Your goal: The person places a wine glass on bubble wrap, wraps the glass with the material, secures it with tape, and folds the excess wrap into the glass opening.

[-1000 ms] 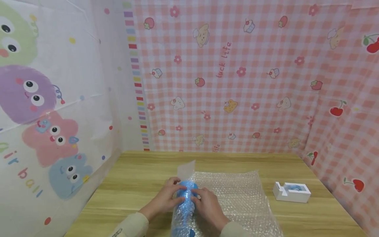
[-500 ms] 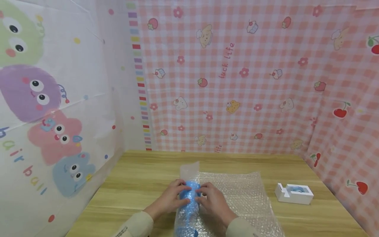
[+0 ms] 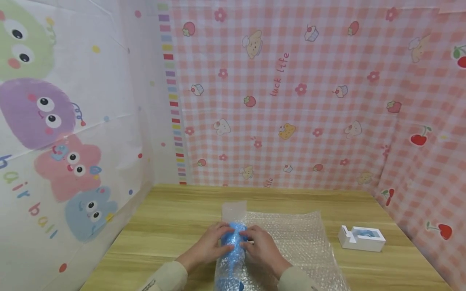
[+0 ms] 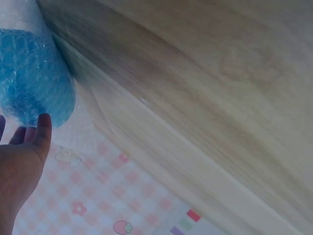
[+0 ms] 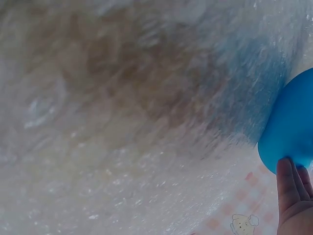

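A blue, rounded cylinder [image 3: 233, 241] lies lengthwise near the table's front, its near part cut off by the frame. Bubble wrap covers its left side and top. My left hand [image 3: 209, 244] grips it from the left; in the left wrist view the thumb [image 4: 44, 129] touches the wrapped surface near the far end. From the other side my right hand [image 3: 263, 246] holds it, fingers and thumb bent against it. A bare, smooth blue end [image 5: 291, 125] shows in the right wrist view beside the fingers. The bubble wrap sheet [image 3: 296, 236] spreads flat to the right.
A white tape dispenser [image 3: 361, 238] with a blue roll stands right of the sheet. A flap of wrap [image 3: 234, 212] sticks out past the cylinder's far end. Behind the wooden table [image 3: 174, 202] hang patterned cloths [image 3: 291, 101].
The cylinder and both hands have shifted slightly right, and the far flap of wrap looks wider and flatter. The head view has also shifted a little. Little differs over the last half second.
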Demonstrator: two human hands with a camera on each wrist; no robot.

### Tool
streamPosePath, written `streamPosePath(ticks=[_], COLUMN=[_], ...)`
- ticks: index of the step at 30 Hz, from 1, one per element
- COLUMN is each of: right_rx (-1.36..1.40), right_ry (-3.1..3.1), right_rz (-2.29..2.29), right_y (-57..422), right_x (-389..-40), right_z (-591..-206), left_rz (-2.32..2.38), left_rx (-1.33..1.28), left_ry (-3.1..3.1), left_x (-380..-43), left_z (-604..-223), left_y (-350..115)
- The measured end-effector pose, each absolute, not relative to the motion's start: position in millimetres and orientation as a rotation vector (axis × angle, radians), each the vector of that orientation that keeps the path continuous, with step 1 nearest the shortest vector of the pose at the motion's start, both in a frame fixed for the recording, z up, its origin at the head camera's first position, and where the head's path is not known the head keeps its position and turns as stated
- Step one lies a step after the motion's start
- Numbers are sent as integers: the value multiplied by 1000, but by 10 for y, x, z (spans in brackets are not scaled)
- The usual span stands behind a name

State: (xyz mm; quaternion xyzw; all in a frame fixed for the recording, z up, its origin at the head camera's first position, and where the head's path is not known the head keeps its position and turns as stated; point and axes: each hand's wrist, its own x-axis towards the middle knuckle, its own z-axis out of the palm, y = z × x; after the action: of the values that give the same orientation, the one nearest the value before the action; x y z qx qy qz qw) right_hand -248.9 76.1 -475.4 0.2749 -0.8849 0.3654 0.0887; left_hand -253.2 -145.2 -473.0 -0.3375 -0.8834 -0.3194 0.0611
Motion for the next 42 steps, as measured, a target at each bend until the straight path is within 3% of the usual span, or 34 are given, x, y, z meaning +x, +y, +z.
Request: streamPosePath(ticks=[29, 42], right_rx=[747, 522], right_ry=[-2638, -2699], right_rz=[1387, 1421], right_y=[846, 786], right_x=[-2460, -2488], right_z=[-4771, -4738], left_rz=[-1146, -1185], left_rx=[-982, -955], left_ry=[-2753, -2735], left_x=[-2506, -2492], left_z=[-4818, -4752], left_y=[-1488, -1420])
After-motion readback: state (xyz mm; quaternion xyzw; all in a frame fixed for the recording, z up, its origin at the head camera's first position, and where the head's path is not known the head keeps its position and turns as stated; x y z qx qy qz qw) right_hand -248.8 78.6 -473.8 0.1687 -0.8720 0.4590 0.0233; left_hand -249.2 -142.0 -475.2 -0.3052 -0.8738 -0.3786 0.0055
